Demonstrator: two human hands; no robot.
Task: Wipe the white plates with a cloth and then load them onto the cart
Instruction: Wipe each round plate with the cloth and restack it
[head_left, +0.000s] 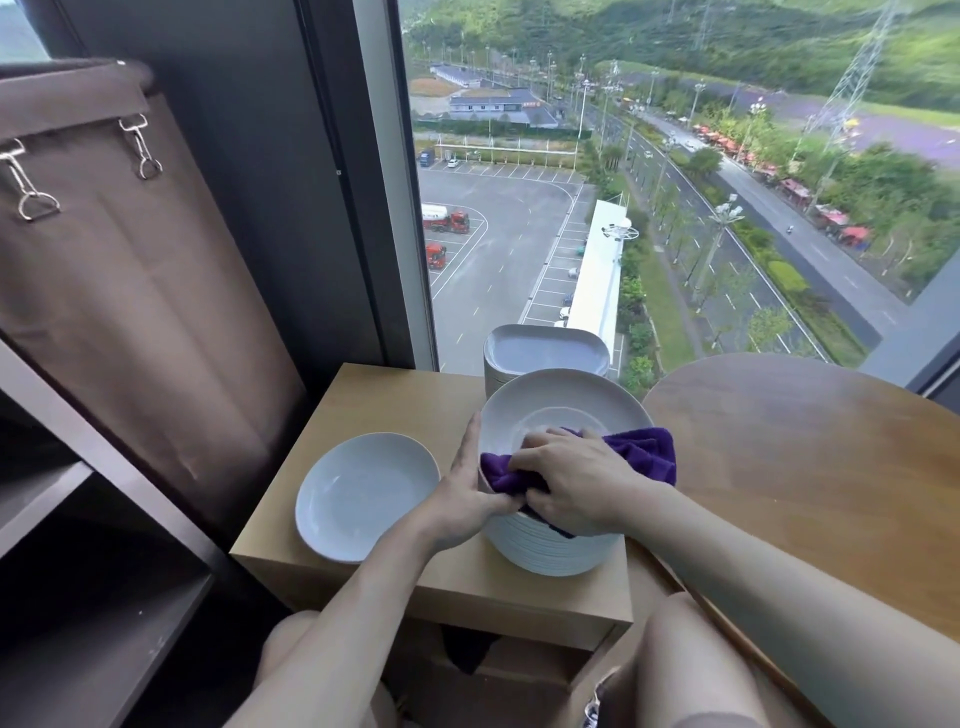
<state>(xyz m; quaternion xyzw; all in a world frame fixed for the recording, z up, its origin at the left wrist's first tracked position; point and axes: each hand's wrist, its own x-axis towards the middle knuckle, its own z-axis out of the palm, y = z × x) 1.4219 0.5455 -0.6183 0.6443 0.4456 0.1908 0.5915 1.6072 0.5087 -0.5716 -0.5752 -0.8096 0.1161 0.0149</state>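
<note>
Pressing a bunched purple cloth into the top plate of a round stack, the right hand curls over it. The left hand pinches that plate's near-left rim. Left of the hands a single plate lies on the surface; beyond them stand square plates.

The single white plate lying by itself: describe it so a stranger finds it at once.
Find the light-wood side table by the window. Left of its tall stack of round plates lies the single plate. It alone sits bare on the wood, unstacked, untouched.
</note>
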